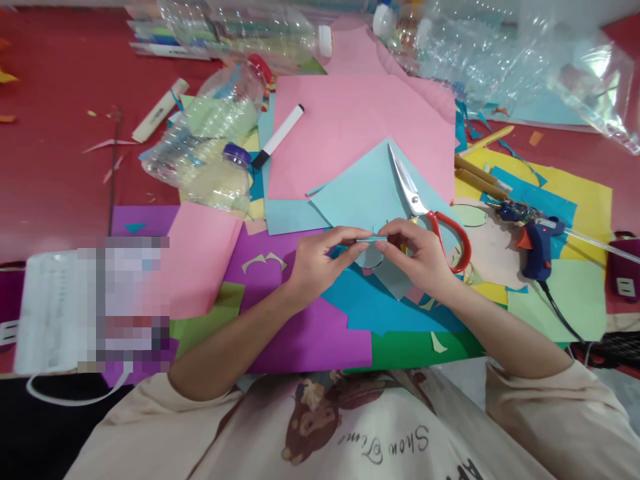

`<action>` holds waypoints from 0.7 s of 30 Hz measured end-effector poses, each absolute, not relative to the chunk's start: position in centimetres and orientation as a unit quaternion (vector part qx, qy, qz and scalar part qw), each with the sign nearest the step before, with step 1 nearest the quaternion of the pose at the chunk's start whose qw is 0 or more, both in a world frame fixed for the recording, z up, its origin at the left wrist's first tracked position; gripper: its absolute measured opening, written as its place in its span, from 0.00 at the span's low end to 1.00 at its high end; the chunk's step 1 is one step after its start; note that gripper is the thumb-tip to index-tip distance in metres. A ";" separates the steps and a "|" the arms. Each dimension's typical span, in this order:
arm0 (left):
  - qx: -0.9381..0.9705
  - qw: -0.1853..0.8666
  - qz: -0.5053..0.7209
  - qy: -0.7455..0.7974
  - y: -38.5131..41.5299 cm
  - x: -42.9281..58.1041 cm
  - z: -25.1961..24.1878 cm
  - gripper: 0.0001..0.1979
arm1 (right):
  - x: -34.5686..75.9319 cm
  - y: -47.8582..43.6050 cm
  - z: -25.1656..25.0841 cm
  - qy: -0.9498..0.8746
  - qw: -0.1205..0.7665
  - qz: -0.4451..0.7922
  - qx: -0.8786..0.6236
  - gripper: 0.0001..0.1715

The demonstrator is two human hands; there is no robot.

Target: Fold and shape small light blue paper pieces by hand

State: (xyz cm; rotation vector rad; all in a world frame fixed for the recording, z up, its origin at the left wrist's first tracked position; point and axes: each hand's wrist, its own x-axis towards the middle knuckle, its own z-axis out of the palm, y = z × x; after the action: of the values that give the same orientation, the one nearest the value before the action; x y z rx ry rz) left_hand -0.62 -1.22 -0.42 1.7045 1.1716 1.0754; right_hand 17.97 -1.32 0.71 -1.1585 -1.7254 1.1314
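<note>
Between both hands is a thin strip of light blue paper point(372, 239), pinched at its two ends. My left hand point(327, 257) grips the left end between thumb and forefinger. At the right end, my right hand point(415, 253) closes thumb and fingers on the same strip. Red-handled scissors point(415, 200) lie just beyond my right hand, blades pointing away, on a light blue sheet point(355, 190). Beneath the hands are paper scraps and a blue sheet point(370, 310). A purple sheet point(310, 333) lies below my left forearm.
A blue glue gun point(540, 247) with its cord lies on the right. Clear plastic bottles point(215, 120) stand at the left and along the back. A black-and-white marker point(278, 137) rests by the pink sheet point(350, 127). A white power strip point(47, 310) is far left.
</note>
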 end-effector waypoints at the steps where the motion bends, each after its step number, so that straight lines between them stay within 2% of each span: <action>1: 0.669 0.396 0.425 0.463 -1.2 -0.6 -0.5 0.12 | 18.0 -1.3 0.7 -0.676 0.378 0.441 -0.453 0.05; 6: 0.665 0.402 0.421 0.468 -1.2 -0.6 -0.5 0.13 | 18.0 -1.2 0.7 -0.682 0.377 0.436 -0.450 0.05; 12: 0.672 0.392 0.436 0.452 -1.2 -0.5 -0.6 0.08 | 18.0 -1.2 0.9 -0.691 0.378 0.427 -0.443 0.05; 21: 0.668 0.402 0.411 0.473 -1.1 -0.7 -0.5 0.14 | 18.0 -1.1 0.9 -0.701 0.388 0.406 -0.439 0.07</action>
State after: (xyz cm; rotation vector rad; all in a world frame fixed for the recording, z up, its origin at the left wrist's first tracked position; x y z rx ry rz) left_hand -0.66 -1.12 -0.53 1.6871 1.1949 1.0377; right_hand 17.95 -1.09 0.86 -1.1172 -1.7830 1.0323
